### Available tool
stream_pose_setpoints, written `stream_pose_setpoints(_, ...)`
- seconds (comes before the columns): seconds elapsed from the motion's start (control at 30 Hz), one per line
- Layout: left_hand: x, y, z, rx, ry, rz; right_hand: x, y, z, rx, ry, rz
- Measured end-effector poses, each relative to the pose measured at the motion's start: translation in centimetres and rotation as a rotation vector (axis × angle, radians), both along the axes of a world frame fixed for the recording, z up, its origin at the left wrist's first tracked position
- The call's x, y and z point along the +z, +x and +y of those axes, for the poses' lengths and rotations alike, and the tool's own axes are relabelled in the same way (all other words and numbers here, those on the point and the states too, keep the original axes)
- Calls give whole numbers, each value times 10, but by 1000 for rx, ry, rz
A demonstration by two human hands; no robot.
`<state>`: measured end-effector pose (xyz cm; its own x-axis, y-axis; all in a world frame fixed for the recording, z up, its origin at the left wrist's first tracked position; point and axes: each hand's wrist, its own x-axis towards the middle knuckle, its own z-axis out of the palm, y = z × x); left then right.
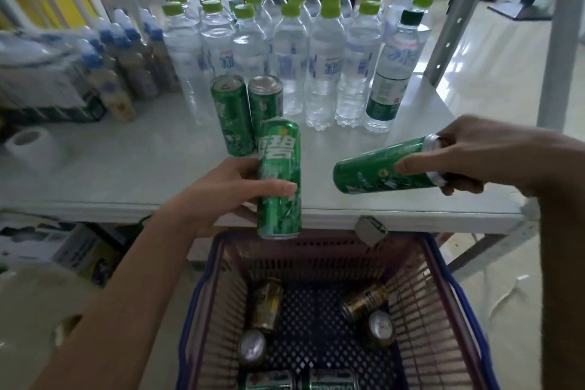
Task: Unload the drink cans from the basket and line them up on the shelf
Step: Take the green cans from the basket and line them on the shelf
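**Two green cans in hand above the shelf's front edge**

Left hand (228, 190) wrapped around an upright slim green aluminium can (278, 180), thumb across its front, fingers behind; base of that can hanging just past the front edge of the pale grey shelf top (110, 177), directly over the basket. Right hand (474, 155) closed on the silver top end of a second slim green can (383, 172), index finger stretched along its side, can lying almost horizontal with its base pointing toward the left-hand can. Neither can set down yet.

Already standing on the shelf: two matching green cans (247, 114) side by side, just behind the left-hand can and in front of a block of clear plastic water bottles with lime-green caps (291, 51). Down below, in the blue-rimmed mesh plastic basket (443, 310): several gold cans (266, 307) lying loose, plus green-labelled ones at the near edge. Much unloading left.

Risks from here, as judgement only:
- Tilted can gripped only at one end; a loose hold while righting it likely to let it swing or drop onto the shelf or into the basket.
- Left-hand can placed too near the front edge apt to tip off.
- Either can brought in too fast likely to knock the two standing cans back into the bottles.
- Hands close together; cans prone to clash if both go for the same spot.
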<state>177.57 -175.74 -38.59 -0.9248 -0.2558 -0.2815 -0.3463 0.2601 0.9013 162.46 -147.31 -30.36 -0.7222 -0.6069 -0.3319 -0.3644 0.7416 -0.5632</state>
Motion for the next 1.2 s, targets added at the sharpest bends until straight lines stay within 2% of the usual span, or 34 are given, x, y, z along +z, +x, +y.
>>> stream_pose_setpoints(0.07,1,-10,3,91,24,120,3,6,-27,-32,-13,-7)
stream_pose_setpoints(0.1,1,-15,5,129,40,169,3,0,-36,-94,-38,75)
stream_pose_setpoints(0.2,-4,-27,10,229,71,278,-3,-2,-40,-158,-36,156)
stream_pose_setpoints(0.33,-17,-45,17,322,27,380,-13,-7,-54,-207,-31,337)
stream_pose_setpoints(0.4,-23,-51,18,338,-22,391,-16,-6,-58,-222,-35,394)
stream_pose_setpoints(0.63,-37,-60,17,379,-23,420,-17,-4,-69,-243,-66,408)
stream_pose_setpoints(1.2,-61,-69,16,364,-185,435,-34,-20,-85,-271,-187,480)
